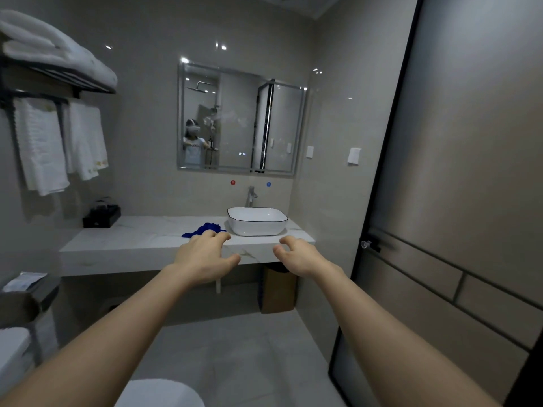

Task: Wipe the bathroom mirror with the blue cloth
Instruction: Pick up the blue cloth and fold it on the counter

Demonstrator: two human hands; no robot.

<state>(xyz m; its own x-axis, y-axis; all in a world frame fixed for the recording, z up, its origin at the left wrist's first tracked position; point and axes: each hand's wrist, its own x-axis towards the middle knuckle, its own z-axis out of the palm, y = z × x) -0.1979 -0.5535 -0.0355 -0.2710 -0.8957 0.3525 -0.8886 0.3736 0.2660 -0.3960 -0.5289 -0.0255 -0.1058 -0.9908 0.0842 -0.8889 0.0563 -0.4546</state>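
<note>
Both hands are out in front, in the middle of the frame, and neither holds anything. The left hand (pixel 205 255) has its fingers loosely curled and spread. The right hand (pixel 296 254) is likewise slack and half-curled. The blue cloth (pixel 202 229) lies bunched on the marble counter (pixel 141 239), just left of the white basin (pixel 257 221) and just above the left hand's fingertips in the picture. The fingertips overlap its lower edge, but I cannot tell whether they touch it. More likely they are short of it.

The cloth is a low crumpled heap. Its long axis runs roughly left to right across the frame, with a thin tail pointing to the lower left and the thicker bulk toward the basin. It has no clear front.

The mirror (pixel 239 118) hangs in the upper middle of the frame, above the counter, with a pale smear near its centre.

What could go wrong:
- A grab at only the tail could drag the cloth along the counter or let it unravel and fall off the near edge.
- Reaching up to the glass means leaning over the basin and the faucet (pixel 251 196), so a sleeve or elbow could catch them.
- Wiping with a tight wad (rather than a flattened cloth) would probably leave streaks.
</note>
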